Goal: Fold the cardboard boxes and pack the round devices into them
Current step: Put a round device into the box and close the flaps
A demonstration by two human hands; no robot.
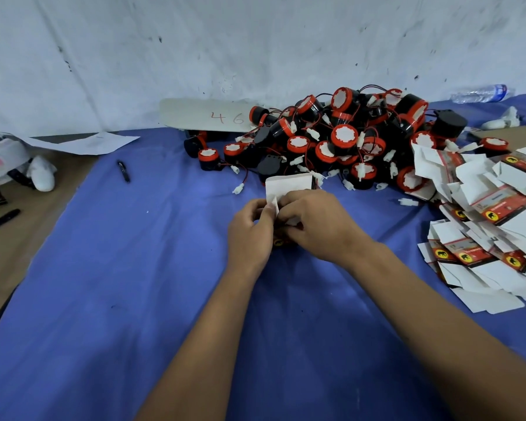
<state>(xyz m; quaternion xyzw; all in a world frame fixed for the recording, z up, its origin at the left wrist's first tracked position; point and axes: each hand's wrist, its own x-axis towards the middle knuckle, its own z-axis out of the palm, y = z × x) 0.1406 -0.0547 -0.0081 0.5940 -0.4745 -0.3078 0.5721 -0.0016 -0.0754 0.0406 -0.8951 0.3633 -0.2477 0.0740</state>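
A small cardboard box (287, 185), white inside with red and black print, sits between my two hands over the blue cloth. My left hand (251, 232) grips its left side, thumb on a white flap. My right hand (319, 223) holds the right side, fingers curled over the flaps. The box's lower part is hidden by my hands. Behind it lies a heap of round devices (343, 138), black with red rims, white faces and thin wires. A pile of flat unfolded boxes (492, 220) spreads at the right.
A blue cloth (134, 284) covers the table. A black pen (124, 171) lies left of centre, another dark pen (0, 220) at far left. A numbered cardboard strip (207, 115) leans at the wall. A water bottle (480, 93) lies far right. White headgear (9, 165) sits at left.
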